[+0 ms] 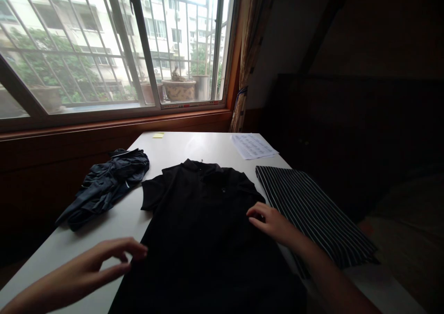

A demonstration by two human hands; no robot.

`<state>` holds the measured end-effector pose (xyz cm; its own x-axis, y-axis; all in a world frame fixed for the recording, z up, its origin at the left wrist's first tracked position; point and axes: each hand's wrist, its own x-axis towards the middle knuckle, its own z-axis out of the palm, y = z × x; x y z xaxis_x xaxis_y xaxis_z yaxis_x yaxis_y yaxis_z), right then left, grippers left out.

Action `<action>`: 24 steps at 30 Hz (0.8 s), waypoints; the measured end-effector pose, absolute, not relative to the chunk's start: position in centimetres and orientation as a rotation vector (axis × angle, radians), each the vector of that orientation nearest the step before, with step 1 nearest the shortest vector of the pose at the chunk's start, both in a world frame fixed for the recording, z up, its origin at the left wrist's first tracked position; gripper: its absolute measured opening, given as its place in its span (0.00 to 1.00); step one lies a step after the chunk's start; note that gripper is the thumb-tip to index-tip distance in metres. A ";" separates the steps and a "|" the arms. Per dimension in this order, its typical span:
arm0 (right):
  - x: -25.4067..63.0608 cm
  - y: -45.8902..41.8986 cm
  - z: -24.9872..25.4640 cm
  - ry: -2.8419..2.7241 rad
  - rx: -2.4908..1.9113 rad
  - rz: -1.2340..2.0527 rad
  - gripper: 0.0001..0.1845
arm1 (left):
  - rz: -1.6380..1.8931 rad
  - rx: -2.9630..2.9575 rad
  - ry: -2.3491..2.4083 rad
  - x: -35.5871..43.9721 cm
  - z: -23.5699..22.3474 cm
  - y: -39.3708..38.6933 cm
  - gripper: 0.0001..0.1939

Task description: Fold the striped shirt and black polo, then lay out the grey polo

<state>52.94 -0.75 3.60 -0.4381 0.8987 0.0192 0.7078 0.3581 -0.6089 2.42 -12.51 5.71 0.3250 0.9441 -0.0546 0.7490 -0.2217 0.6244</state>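
A black short-sleeved polo shirt (208,230) lies spread out on the white table (194,143), its collar toward the window. By the shirt's left edge is my left hand (107,263), fingers apart and curved, with nothing visible in them. My right hand (268,219) hovers over or rests against the shirt's right side below the sleeve; whether it touches the cloth I cannot tell. Its thumb and fingers are bent with a gap between them, and no cloth shows in that gap. The lower part of the shirt runs out of the bottom of the view.
A crumpled dark blue garment (111,184) lies at the table's left edge. On the right is a flat black cloth with white stripes (312,212). Printed paper sheets (253,146) and a yellow sticky note (158,135) are at the far end, below the window (183,41).
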 end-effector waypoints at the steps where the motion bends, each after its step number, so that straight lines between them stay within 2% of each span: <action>1: 52.6 0.2 3.4 -2.275 -1.428 0.621 0.10 | 0.421 2.042 1.488 2.7 5.9 -10.5 0.20; 3: 51.9 2.0 2.7 -2.256 -1.485 0.342 0.14 | 0.518 2.128 1.620 3.1 5.0 -6.4 0.21; 6: 51.1 4.5 1.3 -2.209 -1.639 0.027 0.26 | 0.725 2.150 1.973 3.0 1.8 -0.9 0.24; 8: 50.7 5.8 0.4 -2.194 -1.760 -0.069 0.32 | 0.738 2.001 2.109 2.8 -0.2 1.9 0.28; 10: 50.5 6.8 -0.2 -2.176 -1.859 -0.092 0.32 | 0.761 1.848 2.116 2.9 -1.4 3.9 0.31; 14: 51.1 8.3 -0.3 -2.085 -1.894 0.002 0.24 | 0.800 1.751 2.025 3.6 -1.4 5.6 0.34; 19: 54.5 10.3 0.0 -1.602 -1.782 0.391 0.10 | 0.672 1.686 1.957 3.0 -0.7 4.9 0.35; 24: 58.1 11.9 -0.5 -1.167 -1.696 0.545 0.16 | 0.497 1.917 2.207 2.4 -1.4 4.0 0.31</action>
